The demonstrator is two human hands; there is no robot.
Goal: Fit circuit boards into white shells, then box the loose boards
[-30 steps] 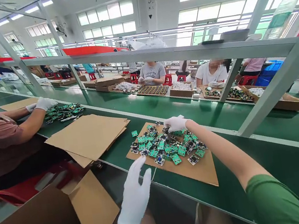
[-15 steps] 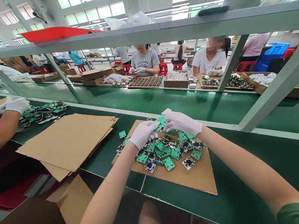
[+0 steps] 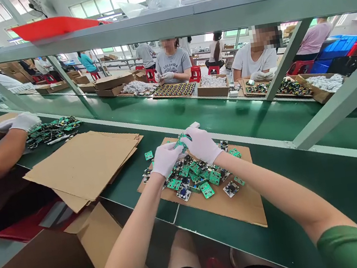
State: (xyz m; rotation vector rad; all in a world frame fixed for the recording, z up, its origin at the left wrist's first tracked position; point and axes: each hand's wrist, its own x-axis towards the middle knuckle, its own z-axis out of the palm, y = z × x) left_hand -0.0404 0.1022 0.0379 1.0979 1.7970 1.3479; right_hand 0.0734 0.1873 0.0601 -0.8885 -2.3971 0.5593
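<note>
In white gloves, my left hand point(image 3: 168, 159) and my right hand point(image 3: 203, 144) meet above a heap of boards. Pinched between their fingers is a green circuit board point(image 3: 182, 141), partly covered by the gloves. Below them a pile of small green circuit boards point(image 3: 195, 172) lies jumbled on a cardboard sheet point(image 3: 233, 211), some with the component side up. One loose board point(image 3: 148, 155) rests on the green table left of the sheet. Just past my right hand a small white piece point(image 3: 194, 125) shows, its kind unclear.
Stacked cardboard sheets point(image 3: 85, 165) lie to the left. Beside them a co-worker's gloved hands point(image 3: 25, 122) are near another board heap point(image 3: 53, 129). An open carton point(image 3: 40, 266) stands low left. A metal frame post point(image 3: 338, 105) slants at right; a green belt point(image 3: 223, 120) runs behind.
My right hand has moved left and closer to my left hand, now overlapping the held board more. The view has tilted slightly down.
</note>
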